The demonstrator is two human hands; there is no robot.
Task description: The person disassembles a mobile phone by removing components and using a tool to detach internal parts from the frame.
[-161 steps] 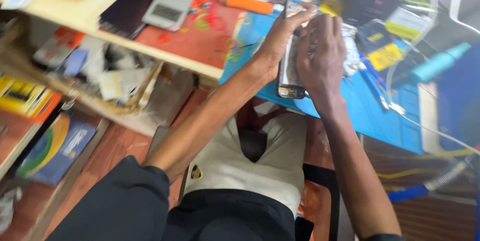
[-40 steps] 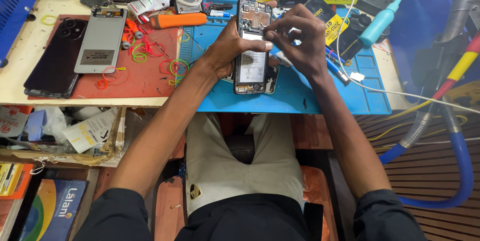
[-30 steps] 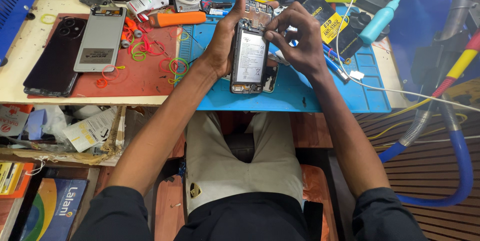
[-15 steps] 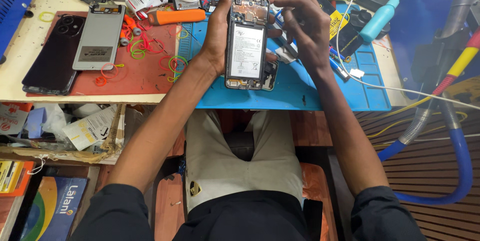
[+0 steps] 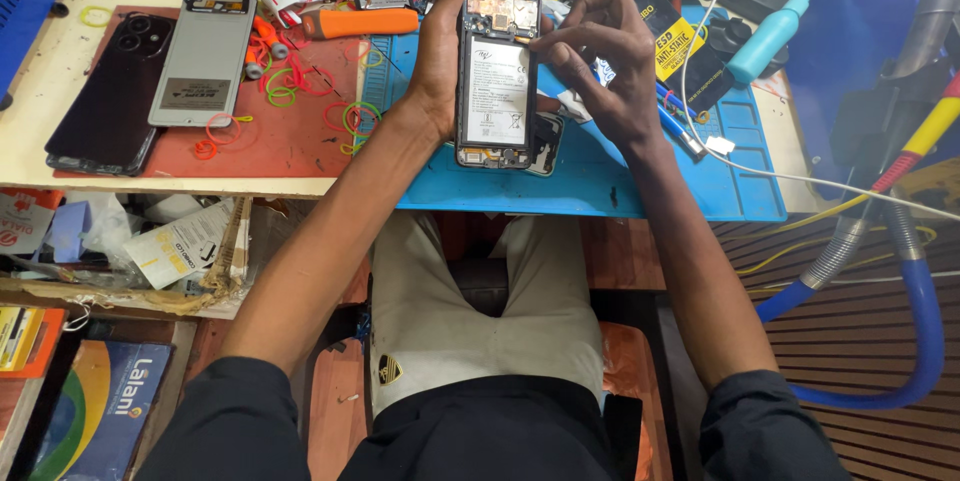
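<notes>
Both forearms are bare from the elbow down, dark sleeves pushed up and bunched near the bottom of the frame. The left hand (image 5: pixel 440 61) and right hand (image 5: pixel 610 66) have no gloves, rings or watch that I can spot. Below the blue mat (image 5: pixel 600 181): light beige trousers, a dark top over the waist, small gold emblem on the trousers.

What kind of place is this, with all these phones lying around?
Most likely a phone repair bench. The left hand holds an opened black phone with its battery showing, the right hand touches its edge, and a blue rubber work mat and a grey loose screen panel lie nearby.
</notes>
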